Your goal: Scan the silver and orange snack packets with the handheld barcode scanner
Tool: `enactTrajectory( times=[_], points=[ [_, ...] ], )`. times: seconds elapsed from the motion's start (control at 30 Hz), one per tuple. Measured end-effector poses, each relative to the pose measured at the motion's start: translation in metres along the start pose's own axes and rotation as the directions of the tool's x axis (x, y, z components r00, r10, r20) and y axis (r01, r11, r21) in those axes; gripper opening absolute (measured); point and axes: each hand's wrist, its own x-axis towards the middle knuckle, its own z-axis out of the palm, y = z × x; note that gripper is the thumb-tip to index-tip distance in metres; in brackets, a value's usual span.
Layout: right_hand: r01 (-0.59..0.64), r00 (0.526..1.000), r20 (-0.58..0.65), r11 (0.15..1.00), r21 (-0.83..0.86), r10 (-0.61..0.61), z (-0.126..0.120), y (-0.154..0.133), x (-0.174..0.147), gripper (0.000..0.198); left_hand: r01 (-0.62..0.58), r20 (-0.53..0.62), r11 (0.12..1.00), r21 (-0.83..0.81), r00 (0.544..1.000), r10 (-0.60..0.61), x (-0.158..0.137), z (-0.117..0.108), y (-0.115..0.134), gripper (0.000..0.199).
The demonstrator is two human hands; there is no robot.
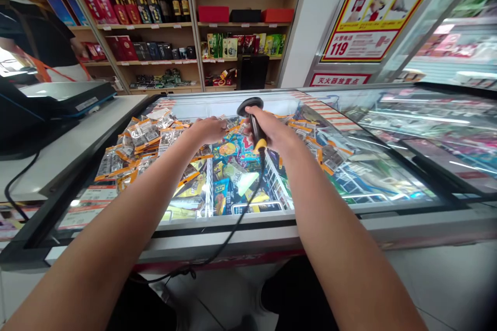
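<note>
My right hand is wrapped round the handle of a black and yellow barcode scanner, its head tipped up and away from me. A black cable runs from its base over the freezer's front edge. To the left, my left hand reaches over the packets with its fingers curled down. What those fingers hold, if anything, is hidden. Small clear packets with orange edges lie in a heap left of that hand. More such packets are spread right of the scanner.
A chest freezer with a glass top stands before me, with bagged ice creams and white wire baskets inside. At the left, a counter carries a dark device, and a person in an apron stands beyond. Stocked shelves line the back.
</note>
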Motion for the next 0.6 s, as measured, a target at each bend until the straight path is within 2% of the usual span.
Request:
enactTrajectory(
  times=[0.07,0.17,0.4,0.6],
  points=[
    [-0.090,0.990,0.094,0.989,-0.122,0.101,-0.001,-0.004,-0.010,0.031,-0.012,-0.034,0.999,0.038,0.999,0.013,-0.015,0.002,-0.007,0.045],
    [-0.130,0.978,0.135,0.970,-0.207,0.160,0.001,-0.007,-0.020,0.032,-0.019,-0.091,0.998,0.068,0.996,0.025,-0.031,0.007,-0.014,0.040],
    [-0.134,0.972,0.176,0.984,-0.121,0.154,0.007,0.000,-0.013,0.028,-0.006,-0.097,0.997,0.072,0.995,0.012,-0.042,0.007,-0.012,0.039],
    [-0.110,0.976,0.177,0.987,-0.120,0.130,0.007,-0.002,-0.016,0.030,0.009,-0.045,0.996,0.085,0.999,-0.005,-0.046,0.001,-0.008,0.042]
  ],
)
